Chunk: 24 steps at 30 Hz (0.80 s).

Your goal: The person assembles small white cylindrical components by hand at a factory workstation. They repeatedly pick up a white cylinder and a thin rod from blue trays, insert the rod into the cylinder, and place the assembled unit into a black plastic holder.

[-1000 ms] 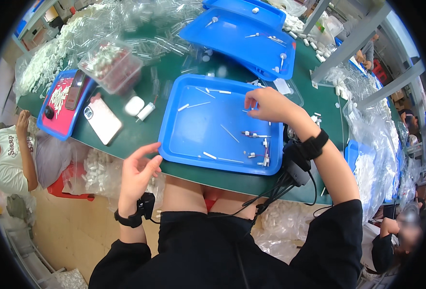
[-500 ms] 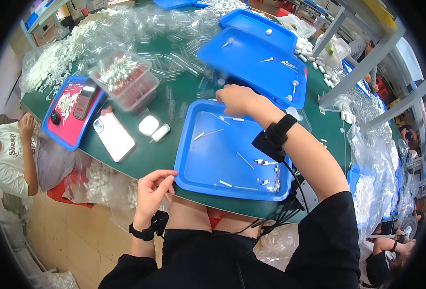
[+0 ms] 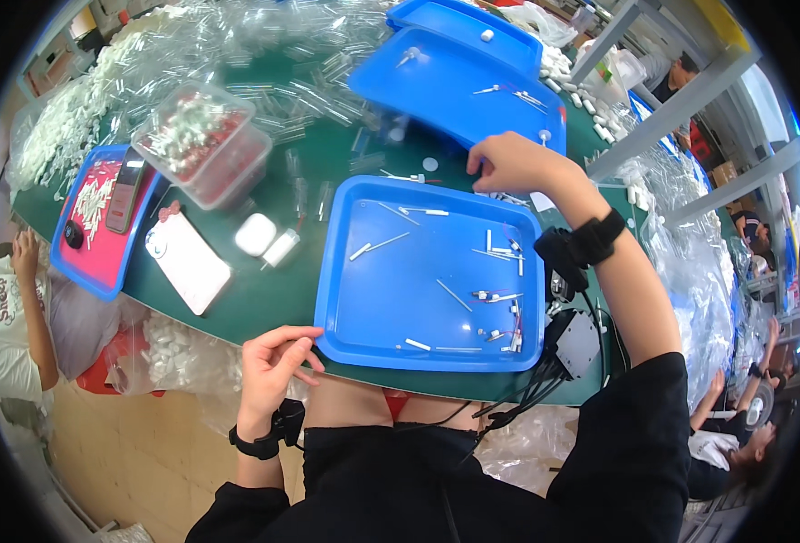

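Observation:
A blue tray (image 3: 391,363) lies in front of me on the green table, holding thin clear rods, short white tubes and small wired parts (image 3: 515,312) along its right side. My left hand (image 3: 273,366) rests at the near left corner of the tray, fingers loosely stretched and empty. Past the tray's far right corner is my right hand (image 3: 519,167), its fingers bent downward and drawn together, over small white parts (image 3: 507,197). Whatever its fingertips hold is hidden. More thin white pieces (image 3: 407,177) lie just beyond the tray's far rim.
A larger blue tray (image 3: 445,86) overlaps another at the back. To the left are a white phone (image 3: 189,258), a white case (image 3: 255,234), a clear tub (image 3: 202,149) and a red-lined tray (image 3: 101,294). Cables and a grey box (image 3: 574,344) sit right. Another person is at left.
My right hand has moved rightward along the far side of the tray, uncovering thin pieces beyond its rim. My left hand stays at the corner. The whole view has shifted slightly.

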Each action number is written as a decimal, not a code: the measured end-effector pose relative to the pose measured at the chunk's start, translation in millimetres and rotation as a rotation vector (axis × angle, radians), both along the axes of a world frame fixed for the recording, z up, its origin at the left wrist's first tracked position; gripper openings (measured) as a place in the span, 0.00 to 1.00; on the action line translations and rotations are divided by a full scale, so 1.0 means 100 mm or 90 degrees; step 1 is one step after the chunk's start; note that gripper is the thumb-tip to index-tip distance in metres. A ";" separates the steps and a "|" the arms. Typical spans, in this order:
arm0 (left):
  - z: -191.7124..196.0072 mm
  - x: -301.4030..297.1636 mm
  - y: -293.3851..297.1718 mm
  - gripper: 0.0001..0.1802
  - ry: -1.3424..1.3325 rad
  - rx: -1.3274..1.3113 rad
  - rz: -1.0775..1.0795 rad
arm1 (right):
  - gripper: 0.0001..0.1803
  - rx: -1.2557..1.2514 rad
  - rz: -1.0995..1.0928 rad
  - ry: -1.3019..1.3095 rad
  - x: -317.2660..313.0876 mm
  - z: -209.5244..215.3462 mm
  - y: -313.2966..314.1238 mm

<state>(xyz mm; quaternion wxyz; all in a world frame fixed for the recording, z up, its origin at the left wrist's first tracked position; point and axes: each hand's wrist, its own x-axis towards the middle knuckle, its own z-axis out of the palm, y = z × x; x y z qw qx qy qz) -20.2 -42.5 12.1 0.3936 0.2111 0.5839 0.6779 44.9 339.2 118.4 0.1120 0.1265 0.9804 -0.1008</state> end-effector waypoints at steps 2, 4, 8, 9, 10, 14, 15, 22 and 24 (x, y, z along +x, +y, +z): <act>-0.02 0.00 0.01 0.12 -0.006 0.005 0.001 | 0.15 0.021 -0.021 0.050 0.26 0.02 0.12; -0.01 0.01 -0.01 0.13 0.002 -0.003 0.019 | 0.15 0.107 -0.116 0.082 0.39 0.11 0.11; -0.05 0.02 -0.01 0.13 0.024 -0.011 0.032 | 0.22 0.297 -0.095 0.186 0.61 -0.05 0.23; -0.06 0.01 0.01 0.13 0.018 -0.012 0.024 | 0.24 0.328 -0.061 0.240 0.67 -0.14 0.32; -0.06 0.01 0.01 0.13 0.016 -0.017 0.024 | 0.25 0.317 -0.071 0.187 0.63 -0.17 0.32; -0.02 0.03 0.03 0.13 0.032 -0.036 0.042 | 0.20 0.421 0.010 0.205 0.37 -0.39 0.16; -0.01 0.03 0.04 0.13 0.035 -0.038 0.044 | 0.18 0.458 0.014 0.209 0.30 -0.43 0.12; -0.01 0.06 0.04 0.13 0.035 -0.045 0.064 | 0.10 0.433 -0.023 0.344 0.03 -0.66 0.03; -0.02 0.06 0.05 0.13 0.033 -0.044 0.068 | 0.10 0.417 0.014 0.341 0.07 -0.69 0.04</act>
